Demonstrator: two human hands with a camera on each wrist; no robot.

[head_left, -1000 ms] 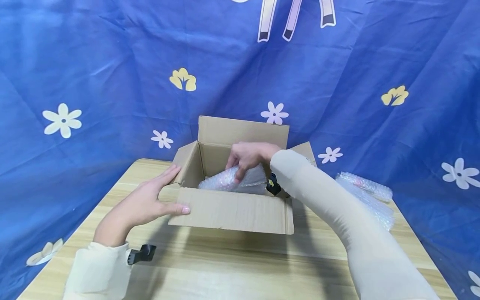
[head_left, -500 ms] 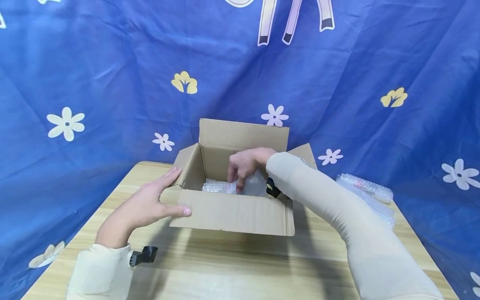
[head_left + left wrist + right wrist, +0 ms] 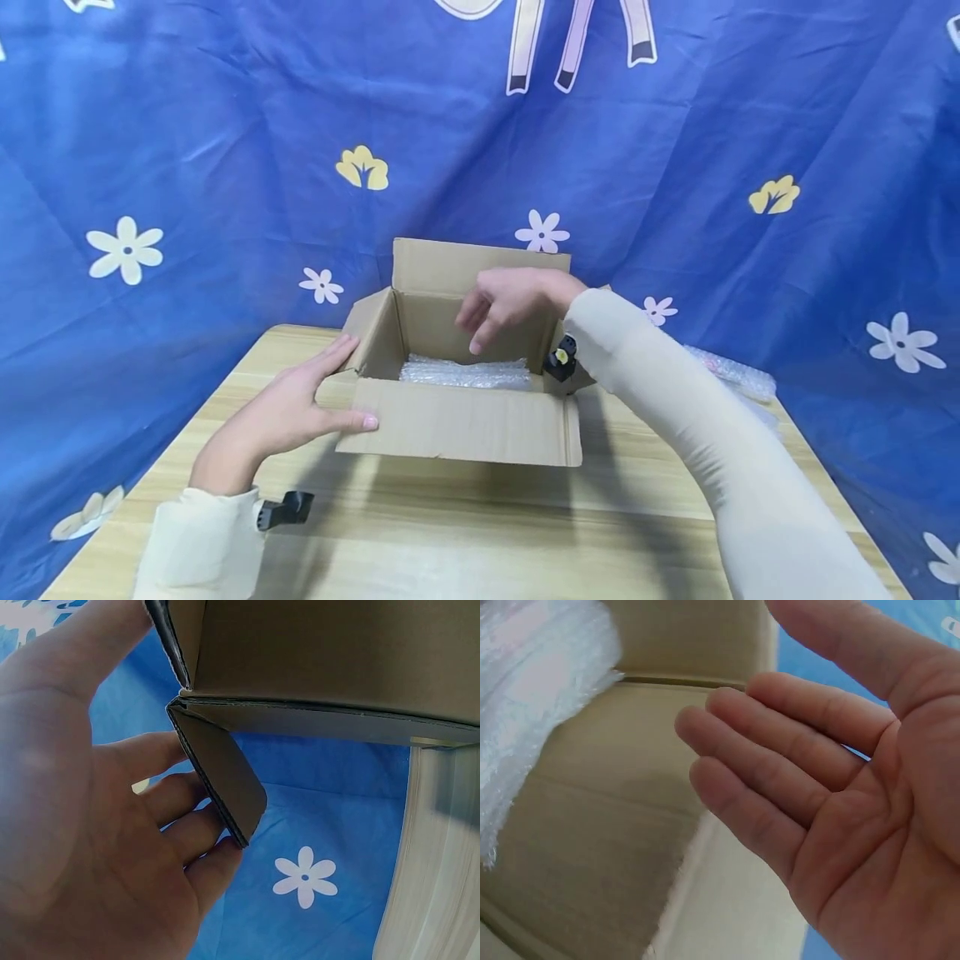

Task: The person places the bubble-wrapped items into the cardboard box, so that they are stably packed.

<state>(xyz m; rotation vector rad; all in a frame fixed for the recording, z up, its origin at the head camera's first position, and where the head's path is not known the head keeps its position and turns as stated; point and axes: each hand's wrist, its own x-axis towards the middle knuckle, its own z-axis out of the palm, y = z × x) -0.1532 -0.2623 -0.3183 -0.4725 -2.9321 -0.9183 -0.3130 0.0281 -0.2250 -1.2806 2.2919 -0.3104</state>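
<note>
Inside the open cardboard box (image 3: 431, 321), a bubble-wrapped bundle (image 3: 465, 373) lies crosswise, low behind the front flap (image 3: 457, 423). The right hand (image 3: 510, 302) has just let go and risen above it, fingers together, thumb apart, so that piece looks settled. The left hand (image 3: 288, 408) steadies the corner, fingers slightly spread against the side flap (image 3: 366, 323), thumb on the front one. More bubble-wrapped pieces (image 3: 738, 375) lie rightward on the wooden table (image 3: 480, 533).

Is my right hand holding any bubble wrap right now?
No, in the right wrist view a visible gap separates the bubble wrap from your right hand, whose palm is bare.
</note>
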